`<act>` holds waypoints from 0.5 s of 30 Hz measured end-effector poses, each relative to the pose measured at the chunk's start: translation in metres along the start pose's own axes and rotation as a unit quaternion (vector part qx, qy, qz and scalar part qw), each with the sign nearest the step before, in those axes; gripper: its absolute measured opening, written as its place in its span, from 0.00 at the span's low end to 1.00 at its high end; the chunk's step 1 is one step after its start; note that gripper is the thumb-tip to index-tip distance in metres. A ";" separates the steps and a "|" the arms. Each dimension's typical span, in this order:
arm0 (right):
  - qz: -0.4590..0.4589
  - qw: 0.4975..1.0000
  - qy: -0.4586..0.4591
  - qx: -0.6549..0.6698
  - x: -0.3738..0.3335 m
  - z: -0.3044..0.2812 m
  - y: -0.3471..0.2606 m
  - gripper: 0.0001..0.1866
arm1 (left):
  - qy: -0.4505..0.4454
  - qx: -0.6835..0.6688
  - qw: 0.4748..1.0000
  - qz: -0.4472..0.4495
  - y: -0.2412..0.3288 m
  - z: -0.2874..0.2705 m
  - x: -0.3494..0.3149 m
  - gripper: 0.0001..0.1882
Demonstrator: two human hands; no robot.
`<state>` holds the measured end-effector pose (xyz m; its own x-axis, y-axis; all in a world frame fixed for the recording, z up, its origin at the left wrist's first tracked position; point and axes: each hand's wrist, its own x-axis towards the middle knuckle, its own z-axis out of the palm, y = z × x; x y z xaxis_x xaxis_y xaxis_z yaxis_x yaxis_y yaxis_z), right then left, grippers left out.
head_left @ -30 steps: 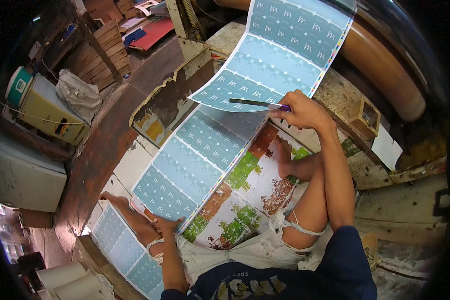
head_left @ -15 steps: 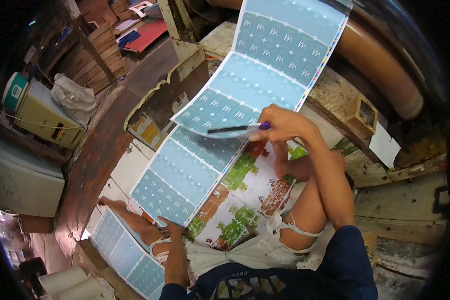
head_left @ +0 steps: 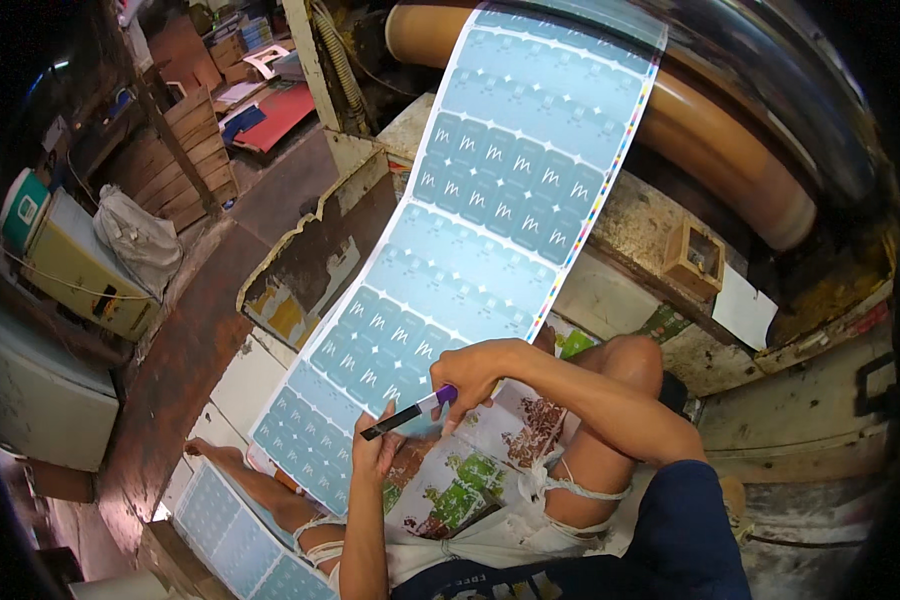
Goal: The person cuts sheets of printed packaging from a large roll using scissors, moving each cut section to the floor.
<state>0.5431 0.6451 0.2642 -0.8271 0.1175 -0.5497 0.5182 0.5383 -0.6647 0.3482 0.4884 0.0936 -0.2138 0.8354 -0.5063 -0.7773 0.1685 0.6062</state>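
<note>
Head view, the only one: printed blue-green sheet runs from under the shiny metal cylinder at top right down to the centre, its near end over the lower printed sheet at lower centre-left.

Right hand sits on the near right end of the upper sheet, grip closed round the purple end of a knife-like tool, dark bar pointing lower left. Left hand is just below, thumb and fingers partly curled at that same sheet end; can't tell if the grip is pinching paper or only touching it.

Main risk, as judged: in this view the dark bar crosses the left fingers. If it's sharp (edge not readable), a slip of the right hand could nick them. Depth gap between bar and fingers unclear.

Second: the far end looks caught at the cylinder, so a sideways or uneven tug could crease or tear the sheet, or skew it off the lower one. Right hand holds tool and works at the paper together, so the tool's dark end could scratch the print.

Also, the bare left leg lies by the lower sheet, lower left; a shift could knock it crooked.
</note>
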 end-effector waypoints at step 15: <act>0.012 0.462 0.861 0.214 -0.194 -0.084 0.155 0.16 | -0.001 0.238 0.969 0.066 0.057 -0.099 -0.101 0.22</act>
<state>0.7650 0.7761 0.3103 0.4229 0.8066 0.4130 0.2227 0.3492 -0.9102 0.2674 0.3619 0.1184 -0.2915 0.8668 -0.4046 -0.3828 0.2819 0.8798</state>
